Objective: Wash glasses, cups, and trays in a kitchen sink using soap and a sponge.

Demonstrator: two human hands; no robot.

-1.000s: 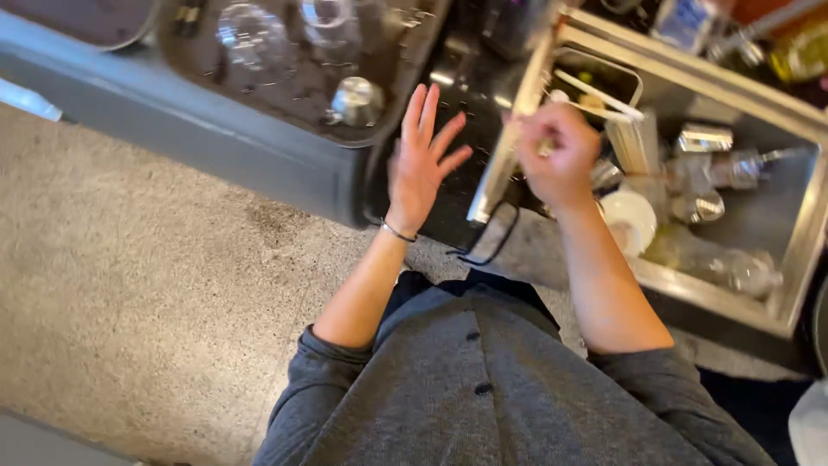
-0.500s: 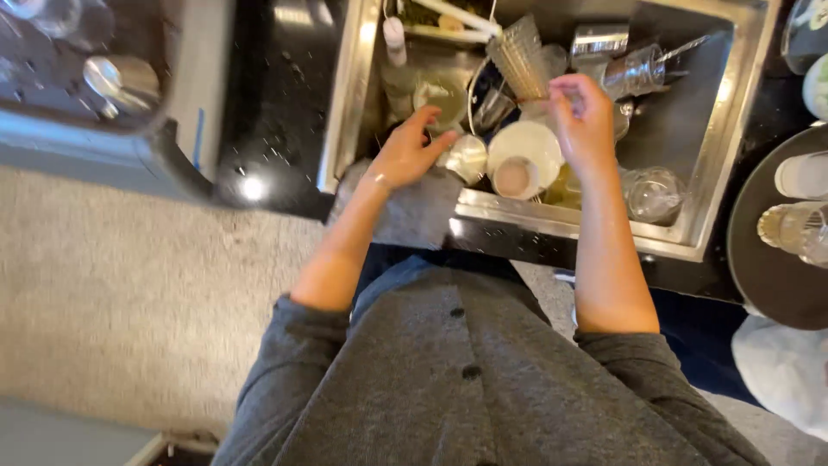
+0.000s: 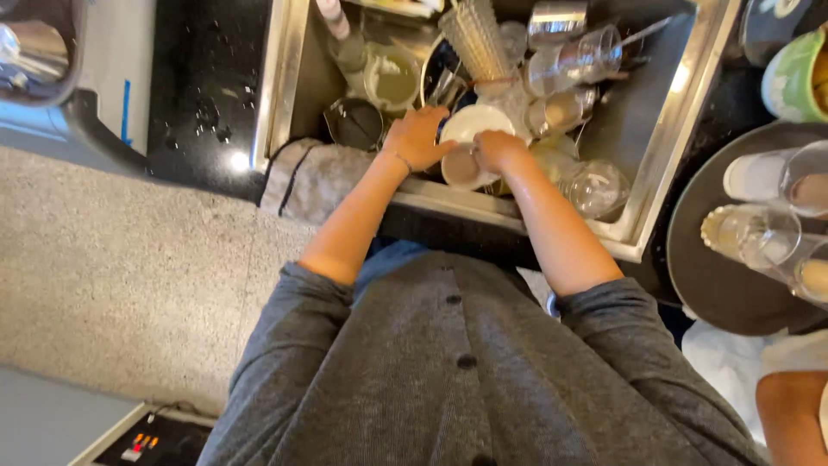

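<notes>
Clearly, from the head view, both hands meet over a steel sink point(image 3: 285, 95) crowded with dishes. The left hand point(image 3: 420, 138) lies with fingers curled loosely against the rim of a white saucer point(image 3: 479, 121), and the right hand point(image 3: 498, 148) closes its grip around a small cup point(image 3: 464, 168) at the sink's near edge, just below that saucer. Ribbed and plain glasses point(image 3: 569, 60) crowd close behind, and a folded cloth point(image 3: 315, 177) hangs over the edge beside the wet black tabletop point(image 3: 203, 78). Done well, I judge, the cup wants a firm hold and a straight lift, clear of the neighbouring glass, with the saucer steadied
</notes>
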